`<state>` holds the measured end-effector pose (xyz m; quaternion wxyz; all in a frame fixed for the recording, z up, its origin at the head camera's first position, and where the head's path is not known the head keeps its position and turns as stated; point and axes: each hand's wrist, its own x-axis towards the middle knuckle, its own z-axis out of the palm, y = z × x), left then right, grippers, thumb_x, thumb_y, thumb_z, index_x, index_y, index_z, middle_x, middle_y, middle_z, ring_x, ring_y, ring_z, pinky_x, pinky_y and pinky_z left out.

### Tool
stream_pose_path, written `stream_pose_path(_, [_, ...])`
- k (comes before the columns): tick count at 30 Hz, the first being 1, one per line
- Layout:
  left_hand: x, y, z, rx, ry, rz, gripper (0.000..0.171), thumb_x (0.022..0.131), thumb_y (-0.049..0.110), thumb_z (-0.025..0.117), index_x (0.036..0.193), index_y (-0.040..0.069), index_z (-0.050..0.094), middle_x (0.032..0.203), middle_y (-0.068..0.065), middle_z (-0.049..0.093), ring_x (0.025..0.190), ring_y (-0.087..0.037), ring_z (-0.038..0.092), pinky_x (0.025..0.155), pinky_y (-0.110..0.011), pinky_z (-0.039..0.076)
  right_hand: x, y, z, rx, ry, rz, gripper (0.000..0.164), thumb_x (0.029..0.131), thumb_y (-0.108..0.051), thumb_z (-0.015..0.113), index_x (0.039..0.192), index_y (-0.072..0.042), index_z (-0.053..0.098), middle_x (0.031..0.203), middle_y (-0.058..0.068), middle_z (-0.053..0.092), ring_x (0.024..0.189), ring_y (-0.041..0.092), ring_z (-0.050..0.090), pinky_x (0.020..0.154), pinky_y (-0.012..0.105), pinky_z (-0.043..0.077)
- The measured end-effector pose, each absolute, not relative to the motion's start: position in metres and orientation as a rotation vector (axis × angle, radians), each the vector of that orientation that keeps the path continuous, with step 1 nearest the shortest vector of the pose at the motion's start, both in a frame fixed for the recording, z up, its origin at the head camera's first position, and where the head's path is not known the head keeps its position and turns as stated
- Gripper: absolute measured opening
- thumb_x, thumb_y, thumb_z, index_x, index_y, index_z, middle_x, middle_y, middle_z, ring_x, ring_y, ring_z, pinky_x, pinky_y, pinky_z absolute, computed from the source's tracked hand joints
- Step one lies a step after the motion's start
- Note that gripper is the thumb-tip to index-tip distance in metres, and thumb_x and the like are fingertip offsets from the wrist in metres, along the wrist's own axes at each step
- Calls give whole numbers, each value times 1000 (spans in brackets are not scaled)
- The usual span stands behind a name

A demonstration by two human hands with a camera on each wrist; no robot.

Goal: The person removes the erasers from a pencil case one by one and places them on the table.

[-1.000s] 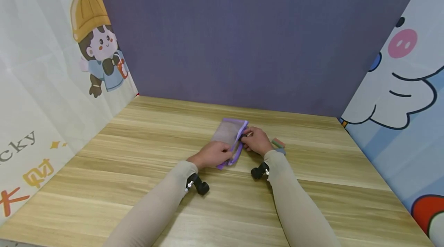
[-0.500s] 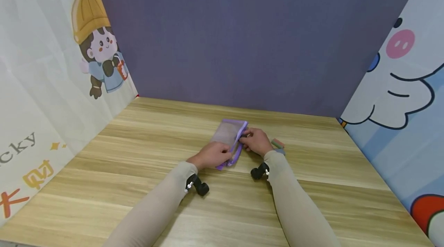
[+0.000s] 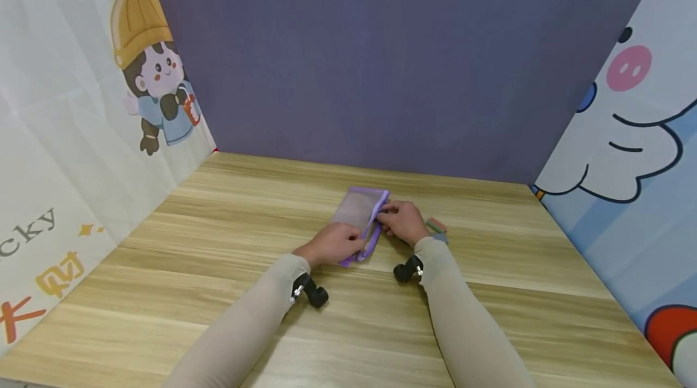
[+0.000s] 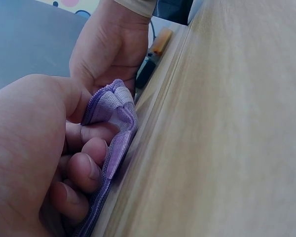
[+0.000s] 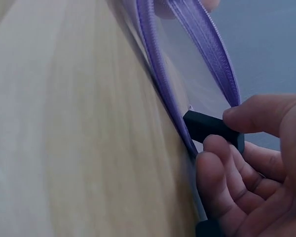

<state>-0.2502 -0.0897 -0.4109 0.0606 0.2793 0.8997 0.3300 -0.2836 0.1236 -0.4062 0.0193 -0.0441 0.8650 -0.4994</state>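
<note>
A purple-edged, see-through zip pouch (image 3: 359,206) lies on the table with its zipped side parted. My left hand (image 3: 333,244) pinches the pouch's near end between thumb and fingers; the purple zip edge (image 4: 119,143) bends beside the curled fingertips in the left wrist view. At the pouch mouth, my right hand (image 3: 405,221) pinches a small dark rectangular block (image 5: 209,127). One end of that block sits between the two zip edges, in the right wrist view. The fingers mostly hide the block in the head view.
Just right of my right hand lie a red-and-green block (image 3: 437,224) and a blue-grey block (image 3: 440,236). The wooden table (image 3: 261,194) meets a dark purple panel (image 3: 354,61) at the back, with printed cloths on both sides.
My right hand's fingertips have shifted slightly at the pouch mouth, and less of the dark block shows in the head view. My left hand stays in place on the pouch.
</note>
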Motion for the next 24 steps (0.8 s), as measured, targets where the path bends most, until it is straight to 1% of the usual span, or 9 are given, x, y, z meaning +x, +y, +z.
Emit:
stream_pose_path(4, [-251, -89, -412, 848, 2732, 992, 32, 93, 27, 58, 64, 19, 47, 54, 10, 48, 49, -6, 45, 49, -25, 38, -284, 124, -406, -145, 2695, -1549, 30, 93, -18, 70, 118, -2, 68, 85, 11, 71, 70, 20, 67, 63, 33, 56])
stream_pose_path(10, [-252, -89, -413, 863, 2739, 985, 33, 93, 27, 58, 63, 19, 47, 54, 10, 46, 48, -6, 42, 49, -25, 35, -285, 125, -407, -140, 2739, -1538, 29, 92, -19, 71, 115, -3, 70, 78, 10, 70, 65, 19, 65, 58, 32, 54])
stream_pose_path(15, [-252, -88, -413, 863, 2737, 987, 32, 92, 27, 58, 63, 19, 47, 54, 11, 47, 49, -6, 44, 49, -25, 37, -283, 127, -406, -128, 2749, -1560, 28, 92, -19, 70, 115, -3, 70, 77, 9, 69, 63, 19, 65, 55, 32, 53])
stream_pose_path(20, [-252, -87, -414, 846, 2733, 1000, 31, 93, 27, 58, 64, 19, 49, 56, 10, 50, 50, -6, 49, 50, -25, 42, -280, 129, -404, -106, 2769, -1597, 28, 93, -20, 68, 115, -5, 70, 78, 11, 70, 60, 19, 63, 51, 33, 51])
stream_pose_path(24, [-253, -88, -414, 852, 2740, 992, 31, 93, 27, 59, 64, 19, 49, 56, 10, 51, 51, -6, 49, 51, -25, 42, -278, 128, -403, -101, 2774, -1628, 27, 92, -18, 68, 114, -4, 70, 79, 13, 70, 58, 18, 62, 50, 32, 50])
